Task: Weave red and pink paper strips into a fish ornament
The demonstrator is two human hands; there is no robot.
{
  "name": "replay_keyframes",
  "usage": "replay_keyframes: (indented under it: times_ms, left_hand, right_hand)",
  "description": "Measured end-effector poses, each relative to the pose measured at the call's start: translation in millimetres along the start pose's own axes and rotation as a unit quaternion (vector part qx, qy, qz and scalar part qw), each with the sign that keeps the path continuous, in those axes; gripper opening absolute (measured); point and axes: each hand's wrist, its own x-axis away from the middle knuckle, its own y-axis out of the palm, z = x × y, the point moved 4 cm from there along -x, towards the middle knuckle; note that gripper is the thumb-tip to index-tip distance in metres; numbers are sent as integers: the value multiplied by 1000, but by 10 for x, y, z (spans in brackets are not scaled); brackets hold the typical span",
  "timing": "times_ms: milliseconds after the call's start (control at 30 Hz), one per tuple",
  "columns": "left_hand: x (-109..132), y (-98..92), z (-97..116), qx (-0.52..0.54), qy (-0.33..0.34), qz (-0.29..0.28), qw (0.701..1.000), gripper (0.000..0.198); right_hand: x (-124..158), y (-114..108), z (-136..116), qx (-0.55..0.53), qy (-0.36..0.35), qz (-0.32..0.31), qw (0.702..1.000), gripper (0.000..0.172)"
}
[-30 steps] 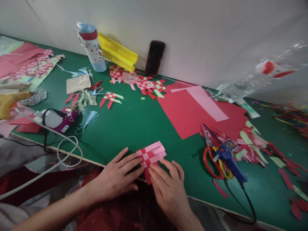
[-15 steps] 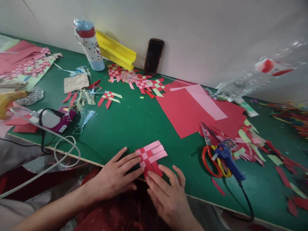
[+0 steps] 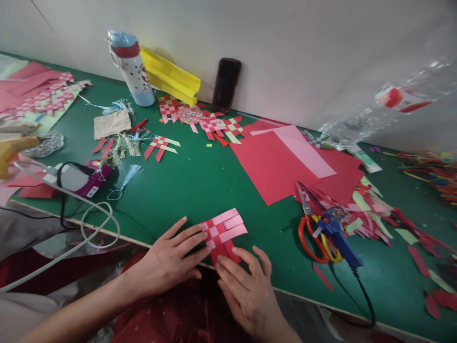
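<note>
A small woven piece of red and pink paper strips (image 3: 224, 232) lies at the near edge of the green table (image 3: 200, 186). My left hand (image 3: 171, 259) lies flat with fingers stretched out, its fingertips pressing the weave's left side. My right hand (image 3: 246, 290) rests just below the weave, fingers extended, with the fingertips touching the red strips at its bottom end.
Red and pink paper sheets (image 3: 285, 162) lie mid-table. Scissors (image 3: 310, 224) and a blue glue gun (image 3: 337, 233) with its cord sit to the right among paper scraps. A water bottle (image 3: 132, 66), yellow folded paper (image 3: 171, 78), a phone (image 3: 226, 85) and finished weaves (image 3: 200, 119) stand at the back.
My right hand slid down toward me off the weave, exposing the red strips at the bottom. The left hand stayed pressed on the left side.
</note>
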Motion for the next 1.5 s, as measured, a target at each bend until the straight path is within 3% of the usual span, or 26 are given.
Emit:
replay_keyframes:
  times_ms: [233, 367, 567, 767, 900, 1033, 1167, 1300, 1500]
  left_hand:
    - [-30, -27, -8, 6, -11, -23, 1000, 47]
    - [-117, -1, 10, -6, -7, 11, 1000, 51]
    - [-261, 99, 31, -11, 20, 23, 999, 61]
    - [-254, 140, -7, 0, 11, 33, 999, 60]
    - [-271, 131, -11, 13, 7, 29, 999, 61]
    - [-310, 56, 0, 48, 26, 21, 998, 54]
    - [-353, -5, 5, 63, 27, 13, 998, 43]
    - [-370, 40, 7, 46, 4, 19, 999, 51]
    - [-333, 132, 14, 40, -5, 14, 999, 55]
  right_hand:
    - [-61, -90, -7, 8, -13, -1, 1000, 20]
    - [-131, -169, 90, 30, 25, 15, 999, 23]
    - [-129, -73, 189, 28, 68, 11, 997, 23]
    - [-73, -40, 209, 22, 74, 8, 997, 20]
    - [-189, -154, 272, 0, 69, 14, 998, 20]
    - [-403, -250, 416, 47, 71, 37, 996, 27]
    - [-573, -151, 527, 104, 76, -21, 991, 29]
    - [-632, -34, 548, 109, 75, -78, 988, 25]
    - [-641, -7, 546, 94, 82, -73, 989, 15]
